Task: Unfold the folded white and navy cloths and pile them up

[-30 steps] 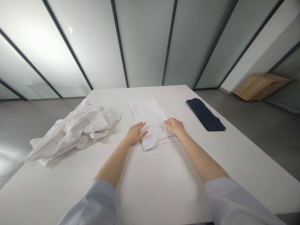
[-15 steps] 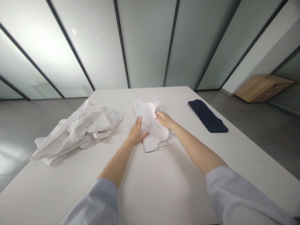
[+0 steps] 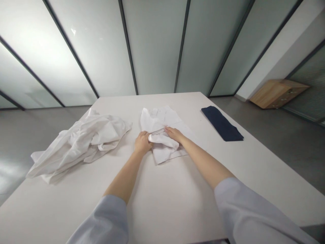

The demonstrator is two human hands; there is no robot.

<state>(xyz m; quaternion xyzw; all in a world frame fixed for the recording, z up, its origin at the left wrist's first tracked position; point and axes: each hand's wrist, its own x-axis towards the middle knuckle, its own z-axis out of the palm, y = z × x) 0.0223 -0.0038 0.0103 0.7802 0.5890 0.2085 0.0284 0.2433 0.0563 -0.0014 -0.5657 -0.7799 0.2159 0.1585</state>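
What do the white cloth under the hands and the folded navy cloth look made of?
The white cloth looks like thin matte cotton-type woven fabric, given its soft creases. The navy cloth looks like matte fabric too, folded limply; its fibre can't be told.

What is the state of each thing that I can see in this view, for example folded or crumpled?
White garment: partly folded, with a flap turned over across its middle.
Left hand: fingers curled at the flap's end.
Right hand: lying flat on the flap.
Other white cloth: crumpled in a loose heap.
Navy cloth: folded flat.
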